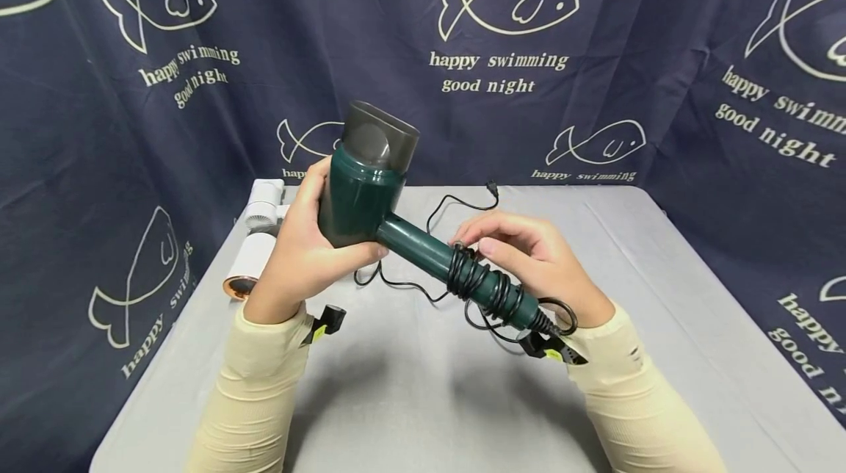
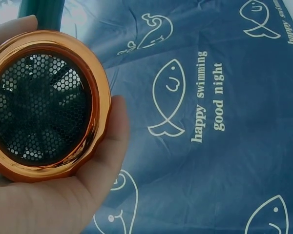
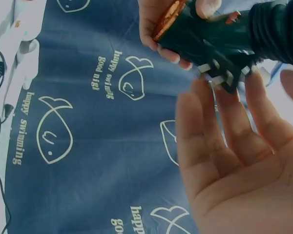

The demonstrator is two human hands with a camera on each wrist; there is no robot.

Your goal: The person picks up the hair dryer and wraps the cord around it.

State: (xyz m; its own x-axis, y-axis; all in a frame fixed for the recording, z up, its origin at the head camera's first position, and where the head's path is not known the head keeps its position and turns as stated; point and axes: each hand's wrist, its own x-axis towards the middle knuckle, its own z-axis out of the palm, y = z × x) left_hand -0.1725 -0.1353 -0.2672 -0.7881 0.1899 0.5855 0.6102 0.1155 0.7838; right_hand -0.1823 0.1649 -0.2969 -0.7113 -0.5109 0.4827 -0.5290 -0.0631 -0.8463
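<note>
My left hand (image 1: 300, 260) grips the barrel of a dark green hair dryer (image 1: 360, 197), holding it tilted above the table. A smoky translucent nozzle (image 1: 380, 136) points up and away. In the left wrist view the dryer's copper-rimmed mesh intake (image 2: 41, 105) faces the camera. A black cord (image 1: 485, 286) is wound several times around the handle, which slants down to the right. Beside the handle is my right hand (image 1: 548, 260), its fingers loosely extended. In the right wrist view the right fingertips (image 3: 224, 92) are close to the handle; whether they touch it I cannot tell.
On the left of the grey table (image 1: 661, 297) lie a white cylindrical appliance with a copper rim (image 1: 247, 264) and another white appliance (image 1: 264, 201). A loose length of cord with its plug (image 1: 492, 188) trails toward the back edge. Blue printed fabric (image 1: 396, 32) surrounds the table.
</note>
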